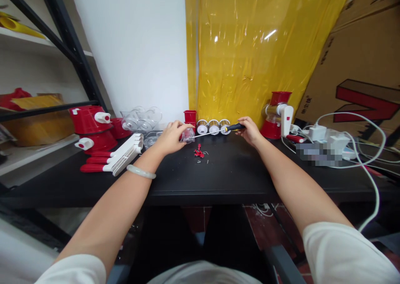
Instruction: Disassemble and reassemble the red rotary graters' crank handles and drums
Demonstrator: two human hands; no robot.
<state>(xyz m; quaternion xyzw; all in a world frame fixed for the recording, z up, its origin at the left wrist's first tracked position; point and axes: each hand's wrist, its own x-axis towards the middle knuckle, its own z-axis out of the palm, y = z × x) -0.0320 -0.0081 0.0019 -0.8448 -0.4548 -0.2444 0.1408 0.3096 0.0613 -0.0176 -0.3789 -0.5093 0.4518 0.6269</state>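
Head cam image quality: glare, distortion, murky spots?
Head view: bright glare streak on the yellow sheet; wide-angle distortion, with the shelf frame and cardboard box slanting at the sides; deep shadow beneath the black table; pixelated patch near the white cable; edges of the clear piece at the left hand hard to make out.

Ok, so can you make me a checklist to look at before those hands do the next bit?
1. Screwdriver held in the right hand: ok.
2. Clear plastic part held by the left hand: ok.
3. Screwdriver tip seated in a screw: cannot tell, too small.
4. Small red pieces kept in a container: not ok, loose on the black table.
5. Three drums in a row: ok.
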